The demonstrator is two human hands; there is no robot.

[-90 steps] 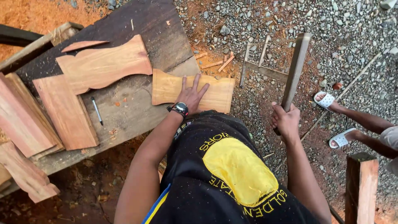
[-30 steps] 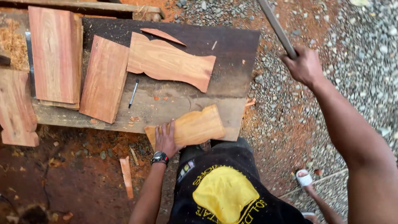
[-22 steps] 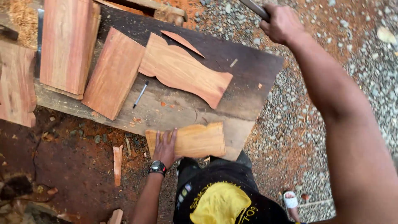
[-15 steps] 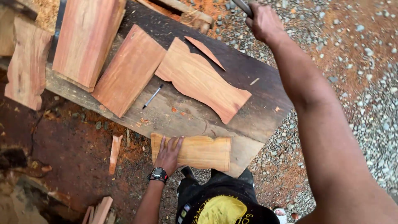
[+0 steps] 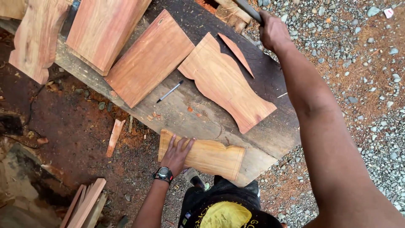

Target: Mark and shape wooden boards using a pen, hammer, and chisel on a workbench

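While my left hand (image 5: 176, 154) presses flat, fingers spread, pinning the board (image 5: 202, 154) at the bench's (image 5: 270, 139) near edge, my right hand (image 5: 273, 31) grips a raised blade (image 5: 248, 9).

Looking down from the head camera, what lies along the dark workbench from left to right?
Big reddish board → rectangular plank → pen → wavy-edged board → right hand raised, gripping a long tool handle. At the near edge, the left hand presses on a paler shaped board.
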